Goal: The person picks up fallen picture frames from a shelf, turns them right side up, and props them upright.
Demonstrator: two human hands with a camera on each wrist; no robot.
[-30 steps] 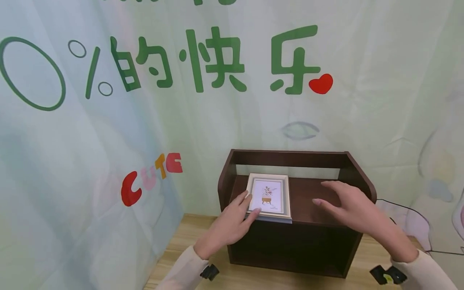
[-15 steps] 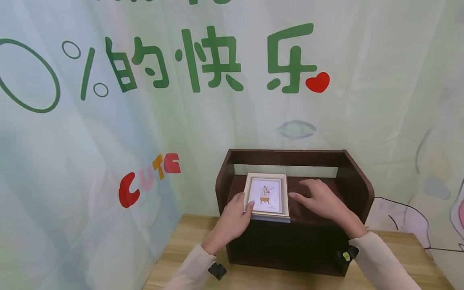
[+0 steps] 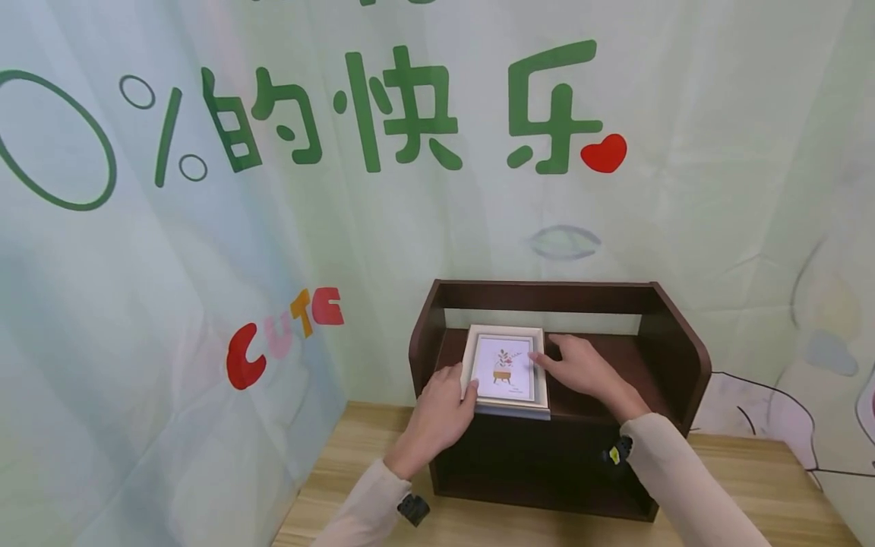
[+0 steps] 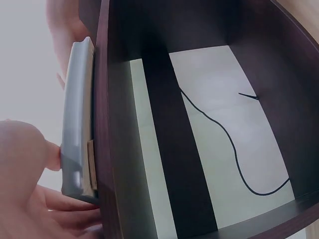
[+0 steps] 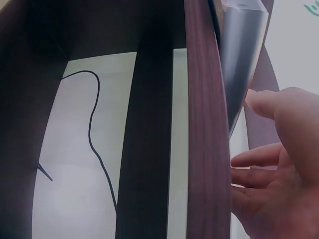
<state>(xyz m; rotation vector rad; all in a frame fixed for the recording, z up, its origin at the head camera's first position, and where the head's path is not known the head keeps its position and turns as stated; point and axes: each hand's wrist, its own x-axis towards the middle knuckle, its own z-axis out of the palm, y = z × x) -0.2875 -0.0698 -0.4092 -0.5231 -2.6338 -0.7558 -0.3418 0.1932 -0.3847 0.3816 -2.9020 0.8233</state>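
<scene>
A picture frame (image 3: 470,365) with a cream border and a potted-plant print lies face up on the upper shelf of a dark brown desktop shelf (image 3: 618,414), left of its middle. My left hand (image 3: 443,410) holds the frame's lower left edge, thumb over the border and fingers along the side; the left wrist view shows the frame's pale side (image 4: 75,119) between them. At the right edge is my right hand (image 3: 584,368), its thumb overlapping the border. Its other fingers (image 5: 254,174) extend beside the frame, apart from it in the right wrist view.
The shelf stands on a light wood table (image 3: 745,486), with raised side panels and a back rail (image 3: 547,296) round its top. Its lower compartment opens towards me. Behind hangs a pale printed cloth (image 3: 718,190) with green characters.
My right hand has moved left across the shelf to the frame's right edge. My left hand has drawn its fingers back from the picture to the frame's left edge. The frame stays put.
</scene>
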